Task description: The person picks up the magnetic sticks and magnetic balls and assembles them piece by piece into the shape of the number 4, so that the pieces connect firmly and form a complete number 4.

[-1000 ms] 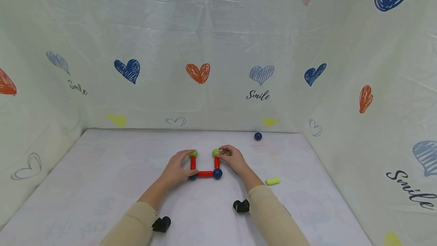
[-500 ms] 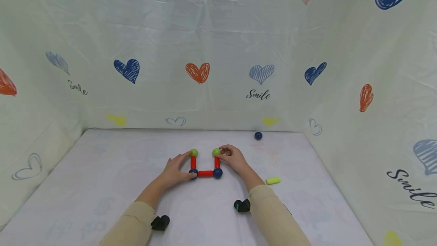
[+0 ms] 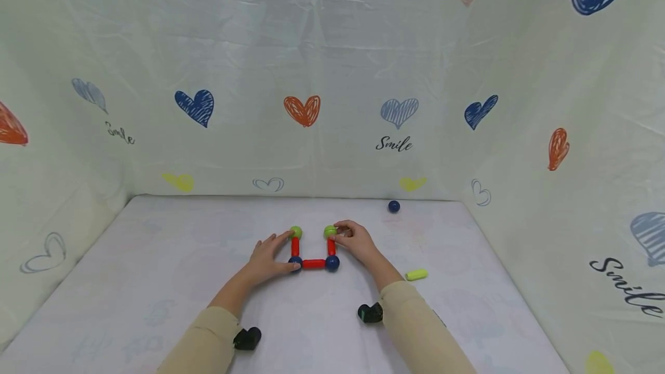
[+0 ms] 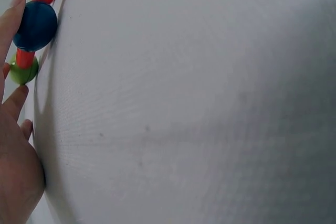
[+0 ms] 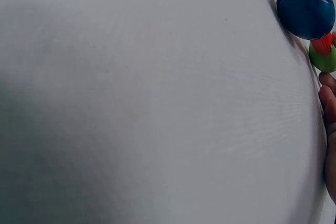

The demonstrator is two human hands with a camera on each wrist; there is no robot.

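On the white table stands a U-shaped toy frame of balls and rods, with a red rod (image 3: 314, 264) at the front between a left blue ball (image 4: 35, 25) and a right blue ball (image 3: 332, 263). From these, two more red rods run back to a left green ball (image 3: 296, 232) and a right green ball (image 3: 330, 232). My left hand (image 3: 267, 260) holds the left side, thumb on the blue ball and a fingertip at the green one. With thumb and fingers, my right hand (image 3: 355, 241) pinches the right green ball. In the right wrist view, fingertips (image 5: 328, 95) show beside that ball.
A loose yellow-green rod (image 3: 417, 275) lies right of the right forearm. Far back, near the table's rear edge, rests another blue ball (image 3: 394, 206). Dark wrist devices are worn at the left cuff (image 3: 247, 339) and right cuff (image 3: 370, 313). A heart-printed curtain (image 3: 343, 74) surrounds the table.
A second ago the left thumb lay further over the left corner; it has drawn back slightly to the left, uncovering more of the blue ball. The right hand holds its place.
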